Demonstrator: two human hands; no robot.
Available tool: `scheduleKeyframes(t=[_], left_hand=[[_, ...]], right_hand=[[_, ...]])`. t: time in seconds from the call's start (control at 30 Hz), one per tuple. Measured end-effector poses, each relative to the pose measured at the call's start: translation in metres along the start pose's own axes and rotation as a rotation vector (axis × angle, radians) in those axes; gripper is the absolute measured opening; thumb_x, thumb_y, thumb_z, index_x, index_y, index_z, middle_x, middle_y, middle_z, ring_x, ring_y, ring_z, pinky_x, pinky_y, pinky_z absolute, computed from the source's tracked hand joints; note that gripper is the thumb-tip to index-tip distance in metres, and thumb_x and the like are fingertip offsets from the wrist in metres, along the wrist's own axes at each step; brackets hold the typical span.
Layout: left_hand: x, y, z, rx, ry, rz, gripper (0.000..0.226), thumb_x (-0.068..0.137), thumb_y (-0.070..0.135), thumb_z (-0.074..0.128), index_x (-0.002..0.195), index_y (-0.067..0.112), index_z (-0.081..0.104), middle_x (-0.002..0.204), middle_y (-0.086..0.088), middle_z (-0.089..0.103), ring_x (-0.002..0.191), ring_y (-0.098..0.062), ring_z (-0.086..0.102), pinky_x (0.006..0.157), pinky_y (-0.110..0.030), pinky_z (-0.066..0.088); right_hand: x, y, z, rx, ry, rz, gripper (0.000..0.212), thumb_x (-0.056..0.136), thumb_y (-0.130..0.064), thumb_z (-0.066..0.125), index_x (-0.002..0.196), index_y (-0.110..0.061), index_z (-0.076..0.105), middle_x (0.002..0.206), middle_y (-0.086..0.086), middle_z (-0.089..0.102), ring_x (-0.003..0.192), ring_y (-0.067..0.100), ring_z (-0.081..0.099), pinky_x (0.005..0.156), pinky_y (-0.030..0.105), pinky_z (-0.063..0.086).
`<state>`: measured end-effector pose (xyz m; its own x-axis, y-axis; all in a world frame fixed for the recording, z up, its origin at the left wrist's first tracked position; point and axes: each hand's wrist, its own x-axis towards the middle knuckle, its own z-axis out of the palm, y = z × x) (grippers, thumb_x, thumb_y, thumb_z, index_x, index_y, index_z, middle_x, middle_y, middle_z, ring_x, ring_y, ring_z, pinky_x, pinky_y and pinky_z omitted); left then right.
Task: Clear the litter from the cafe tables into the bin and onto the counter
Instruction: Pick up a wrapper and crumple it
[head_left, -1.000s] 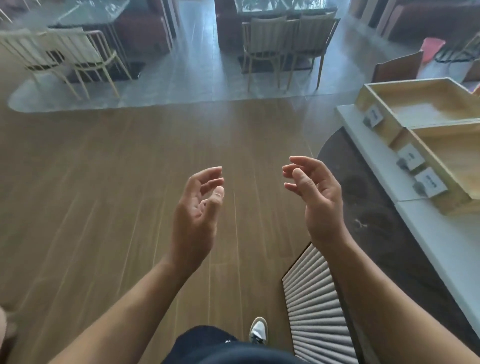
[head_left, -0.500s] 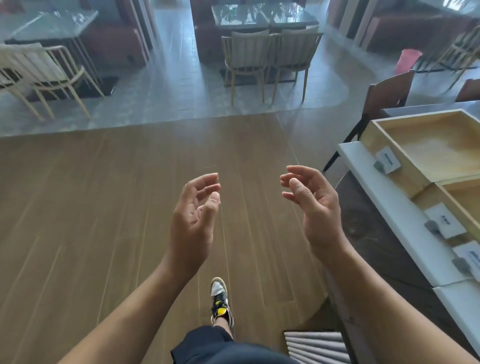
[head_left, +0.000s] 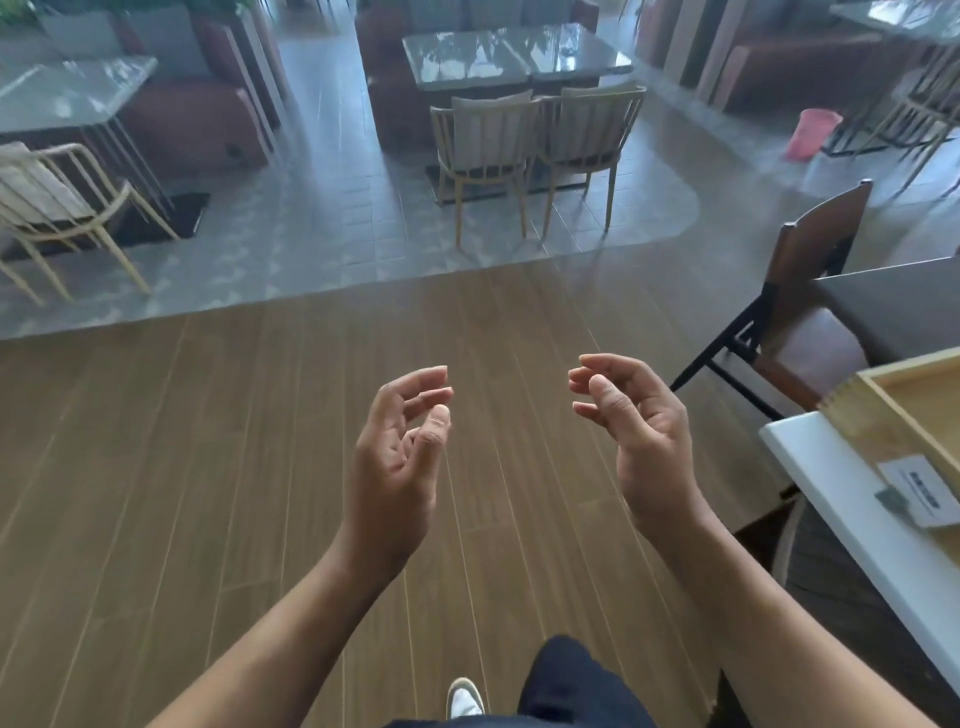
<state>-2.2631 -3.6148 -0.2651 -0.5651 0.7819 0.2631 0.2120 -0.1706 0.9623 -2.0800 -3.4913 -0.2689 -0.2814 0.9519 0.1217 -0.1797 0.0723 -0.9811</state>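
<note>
- Since half a second ago your view has carried forward over the brown wood-plank floor (head_left: 208, 467). The white counter (head_left: 831, 499) and its pale wooden tray (head_left: 852, 410) have slid out to the right edge, and the glossy grey glass-topped table (head_left: 519, 57) ahead has drawn nearer.
- Your left hand (head_left: 400, 457) and right hand (head_left: 644, 441) are both raised in front of you with palms facing each other. The fingers are loosely curled and neither hand carries anything.
- No litter can be made out from here. The glass-topped table shows only reflections, and the far tables are too blurred to judge.
- The small pink plastic bin (head_left: 811, 132) stands on the tiled floor at the far right, well apart from you. The counter is just beside your right arm.
- You look to be between trips, walking away from the counter towards the tables to fetch more.
- How much has already been cleared cannot be told. What seems left is reaching a table, picking up whatever lies there, and carrying it to the bin or the counter.
</note>
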Motion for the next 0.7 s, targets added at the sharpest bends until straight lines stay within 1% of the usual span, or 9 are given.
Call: scheduleKeyframes(t=[0.2, 0.33, 0.47, 0.6, 0.7], left_hand=[[0.101, -0.032, 0.035, -0.010, -0.015, -0.021, 0.039, 0.094, 0.042, 0.055, 0.127, 0.023, 0.063, 0.125, 0.009, 0.070, 0.124, -0.024, 0.066, 0.100, -0.057, 0.057], [0.194, -0.051, 0.077, -0.007, -0.016, 0.003, 0.039, 0.094, 0.041, 0.055, 0.127, 0.021, 0.062, 0.123, 0.011, 0.070, 0.124, -0.022, 0.066, 0.101, -0.054, 0.057], [0.283, -0.061, 0.122, 0.009, -0.005, 0.002, 0.032, 0.099, 0.026, 0.056, 0.128, 0.014, 0.061, 0.124, 0.005, 0.069, 0.123, -0.022, 0.067, 0.103, -0.054, 0.056], [0.363, -0.065, 0.161, 0.008, 0.009, 0.032, 0.033, 0.099, 0.028, 0.056, 0.129, 0.016, 0.062, 0.123, 0.007, 0.071, 0.123, -0.022, 0.067, 0.103, -0.050, 0.057], [0.414, -0.069, 0.191, -0.014, 0.005, 0.034, 0.040, 0.095, 0.038, 0.055, 0.129, 0.018, 0.062, 0.123, 0.006, 0.070, 0.123, -0.022, 0.067, 0.102, -0.045, 0.058]], right_hand=[[0.108, 0.023, 0.014, 0.053, 0.000, 0.014, 0.020, 0.095, -0.024, 0.063, 0.111, -0.018, 0.074, 0.105, 0.004, 0.077, 0.108, 0.024, 0.072, 0.095, 0.044, 0.058], [0.213, 0.039, 0.019, 0.097, -0.009, -0.001, 0.020, 0.095, -0.024, 0.063, 0.110, -0.018, 0.074, 0.103, 0.001, 0.076, 0.105, 0.020, 0.072, 0.093, 0.040, 0.058], [0.319, 0.044, 0.021, 0.123, -0.049, 0.018, 0.020, 0.094, -0.026, 0.064, 0.110, -0.018, 0.074, 0.101, 0.000, 0.076, 0.103, 0.019, 0.071, 0.093, 0.039, 0.058], [0.407, 0.038, 0.010, 0.117, -0.085, -0.003, 0.017, 0.094, -0.028, 0.066, 0.107, -0.022, 0.075, 0.102, 0.002, 0.076, 0.103, 0.020, 0.071, 0.090, 0.036, 0.058], [0.464, 0.034, -0.009, 0.102, -0.064, -0.007, 0.019, 0.093, -0.029, 0.066, 0.107, -0.021, 0.075, 0.102, 0.001, 0.076, 0.103, 0.019, 0.071, 0.090, 0.035, 0.058]])
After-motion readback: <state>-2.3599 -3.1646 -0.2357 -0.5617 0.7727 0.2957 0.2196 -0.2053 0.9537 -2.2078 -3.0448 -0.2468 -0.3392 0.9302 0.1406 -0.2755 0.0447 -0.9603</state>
